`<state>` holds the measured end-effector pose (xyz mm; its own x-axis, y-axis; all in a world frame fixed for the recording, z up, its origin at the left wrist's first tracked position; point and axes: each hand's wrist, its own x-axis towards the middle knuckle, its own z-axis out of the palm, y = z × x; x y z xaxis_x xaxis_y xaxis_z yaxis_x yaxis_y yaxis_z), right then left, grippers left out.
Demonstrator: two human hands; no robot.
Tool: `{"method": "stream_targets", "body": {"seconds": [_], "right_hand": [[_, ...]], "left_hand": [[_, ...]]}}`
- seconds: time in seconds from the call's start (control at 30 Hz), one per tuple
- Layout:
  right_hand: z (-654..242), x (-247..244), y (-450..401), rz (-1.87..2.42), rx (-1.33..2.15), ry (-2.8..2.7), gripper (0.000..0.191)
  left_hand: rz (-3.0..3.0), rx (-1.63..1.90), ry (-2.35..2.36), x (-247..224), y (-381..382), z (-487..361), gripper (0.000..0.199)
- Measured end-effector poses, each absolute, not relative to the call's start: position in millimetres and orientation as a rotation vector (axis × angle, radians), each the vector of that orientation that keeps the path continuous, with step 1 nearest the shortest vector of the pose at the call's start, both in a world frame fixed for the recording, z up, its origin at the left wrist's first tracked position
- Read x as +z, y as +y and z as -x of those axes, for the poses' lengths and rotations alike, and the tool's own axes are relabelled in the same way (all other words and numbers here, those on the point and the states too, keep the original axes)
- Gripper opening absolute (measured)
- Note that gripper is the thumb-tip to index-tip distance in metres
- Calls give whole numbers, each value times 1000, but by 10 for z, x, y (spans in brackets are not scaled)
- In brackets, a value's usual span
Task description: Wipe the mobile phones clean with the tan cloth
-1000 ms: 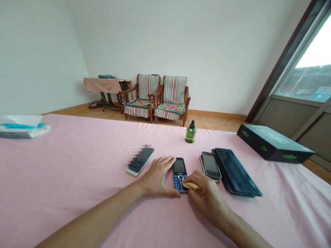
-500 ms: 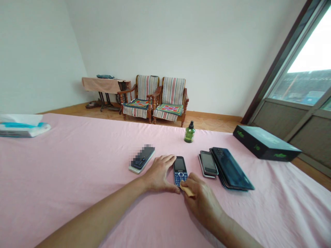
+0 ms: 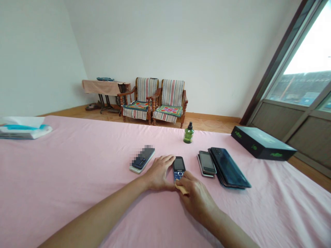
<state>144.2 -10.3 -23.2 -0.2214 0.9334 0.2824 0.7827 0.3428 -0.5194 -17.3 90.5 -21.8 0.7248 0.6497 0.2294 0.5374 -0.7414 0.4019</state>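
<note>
A blue and black keypad phone (image 3: pixel 179 164) lies face up on the pink cloth. My left hand (image 3: pixel 160 172) steadies it, with fingertips at its upper left edge and the thumb by its lower end. Pinched in my right hand (image 3: pixel 195 193) is a small yellow cloth (image 3: pixel 182 189), pressed on the phone's lower keys, which are partly hidden by the fingers. To the left, another keypad phone (image 3: pixel 142 159) rests on top of a pale phone. On the right lie a stack of small phones (image 3: pixel 207 163) and a stack of larger dark phones (image 3: pixel 227 167).
A green spray bottle (image 3: pixel 188 133) stands behind the phones. The black box (image 3: pixel 261 143) is at the far right, the tissue pack (image 3: pixel 24 128) at the far left. Beyond the pink-covered surface (image 3: pixel 77 165) are two wooden chairs (image 3: pixel 169 100) and a covered sewing table (image 3: pixel 103 86).
My right hand has moved slightly left and up with the cloth, across the lower keypad, now covering more keys. My left hand keeps its hold on the phone. The view shifts slightly.
</note>
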Motion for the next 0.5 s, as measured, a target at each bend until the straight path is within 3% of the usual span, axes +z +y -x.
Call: {"method": "stream_targets", "body": {"seconds": [0.37, 0.5], "right_hand": [[-1686, -327, -104, 1625, 207, -1810, 17], [-1677, -323, -88, 1490, 232, -1754, 21]], "left_hand": [[-2627, 504, 942, -281, 952, 195, 115], [-2630, 485, 928, -258, 953, 200, 117]]}}
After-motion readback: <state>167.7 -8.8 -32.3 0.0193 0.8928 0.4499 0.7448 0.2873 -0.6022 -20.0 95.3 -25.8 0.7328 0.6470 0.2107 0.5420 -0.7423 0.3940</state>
